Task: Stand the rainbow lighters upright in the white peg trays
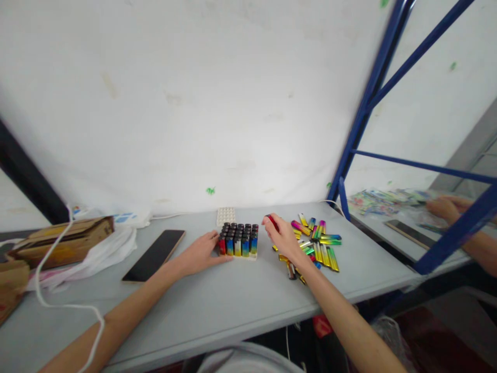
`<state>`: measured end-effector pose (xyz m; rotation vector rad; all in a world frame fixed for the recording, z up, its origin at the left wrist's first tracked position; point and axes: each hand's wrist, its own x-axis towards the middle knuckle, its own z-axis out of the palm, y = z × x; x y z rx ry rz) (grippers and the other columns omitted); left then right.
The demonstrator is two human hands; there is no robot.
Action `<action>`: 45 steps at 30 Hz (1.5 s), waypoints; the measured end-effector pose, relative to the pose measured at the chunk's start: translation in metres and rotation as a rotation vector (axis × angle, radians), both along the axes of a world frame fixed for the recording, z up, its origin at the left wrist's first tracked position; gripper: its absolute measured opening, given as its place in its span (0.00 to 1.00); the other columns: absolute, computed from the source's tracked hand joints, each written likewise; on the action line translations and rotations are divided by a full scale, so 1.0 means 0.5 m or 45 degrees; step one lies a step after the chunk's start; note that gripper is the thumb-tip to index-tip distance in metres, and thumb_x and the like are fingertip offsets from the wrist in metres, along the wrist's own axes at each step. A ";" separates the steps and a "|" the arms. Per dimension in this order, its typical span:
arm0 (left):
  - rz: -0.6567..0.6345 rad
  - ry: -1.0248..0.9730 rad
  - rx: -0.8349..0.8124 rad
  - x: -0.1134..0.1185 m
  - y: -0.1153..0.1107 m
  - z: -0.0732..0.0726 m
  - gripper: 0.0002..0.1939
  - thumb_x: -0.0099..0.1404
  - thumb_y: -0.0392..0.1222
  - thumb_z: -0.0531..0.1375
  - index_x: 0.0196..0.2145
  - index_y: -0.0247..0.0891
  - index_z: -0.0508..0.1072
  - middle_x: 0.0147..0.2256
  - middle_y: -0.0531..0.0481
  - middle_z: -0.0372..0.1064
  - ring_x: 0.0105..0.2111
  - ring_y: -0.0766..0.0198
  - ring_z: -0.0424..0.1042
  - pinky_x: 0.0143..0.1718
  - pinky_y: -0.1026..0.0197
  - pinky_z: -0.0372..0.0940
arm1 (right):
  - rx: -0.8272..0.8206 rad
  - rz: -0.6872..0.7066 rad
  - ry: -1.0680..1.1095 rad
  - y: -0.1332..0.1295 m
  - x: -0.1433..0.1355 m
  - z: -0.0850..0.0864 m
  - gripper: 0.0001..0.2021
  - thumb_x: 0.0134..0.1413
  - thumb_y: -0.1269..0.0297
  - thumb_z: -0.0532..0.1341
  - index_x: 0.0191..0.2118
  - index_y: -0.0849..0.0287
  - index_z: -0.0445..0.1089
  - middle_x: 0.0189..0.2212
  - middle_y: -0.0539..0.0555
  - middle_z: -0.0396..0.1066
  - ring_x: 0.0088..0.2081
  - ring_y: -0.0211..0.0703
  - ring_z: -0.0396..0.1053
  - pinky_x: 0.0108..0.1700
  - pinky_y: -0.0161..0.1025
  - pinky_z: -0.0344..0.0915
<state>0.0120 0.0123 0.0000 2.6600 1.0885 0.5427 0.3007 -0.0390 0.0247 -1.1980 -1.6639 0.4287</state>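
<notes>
Upright lighters with black tops and shiny coloured bodies stand in tight rows in a white tray in the middle of the table. My left hand grips the tray's left side, its thumb along the front corner and its fingers by the back rows. To the right of the rows, my right hand is closed around a dark red lighter, mostly covered by the fingers. A loose pile of metallic lighters in gold, green, blue and pink lies beside and partly behind my right wrist.
A second white tray with holes lies near the wall. On the left are a dark phone, a cardboard box, a plastic bag and a white cable. A blue metal frame rises at right; a co-worker's hand is beyond it.
</notes>
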 end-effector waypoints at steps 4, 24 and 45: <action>-0.001 -0.006 0.007 -0.001 0.001 -0.002 0.31 0.63 0.71 0.60 0.43 0.40 0.77 0.45 0.42 0.74 0.45 0.48 0.73 0.53 0.51 0.68 | 0.076 0.144 -0.058 -0.006 -0.003 0.004 0.19 0.72 0.49 0.50 0.34 0.55 0.66 0.26 0.49 0.67 0.27 0.40 0.64 0.33 0.38 0.59; 0.040 0.095 -0.041 0.008 -0.013 0.016 0.28 0.64 0.66 0.61 0.45 0.37 0.76 0.46 0.40 0.72 0.48 0.46 0.72 0.54 0.49 0.67 | -0.002 0.475 -0.273 -0.009 -0.007 -0.011 0.12 0.62 0.57 0.65 0.49 0.54 0.71 0.24 0.45 0.67 0.26 0.38 0.64 0.29 0.34 0.61; 0.050 0.054 -0.021 0.006 -0.008 0.009 0.29 0.63 0.68 0.61 0.45 0.39 0.77 0.48 0.41 0.73 0.49 0.47 0.73 0.56 0.50 0.67 | 0.122 0.210 -0.123 -0.005 0.020 0.006 0.16 0.70 0.51 0.55 0.43 0.57 0.73 0.23 0.47 0.65 0.25 0.38 0.63 0.30 0.36 0.59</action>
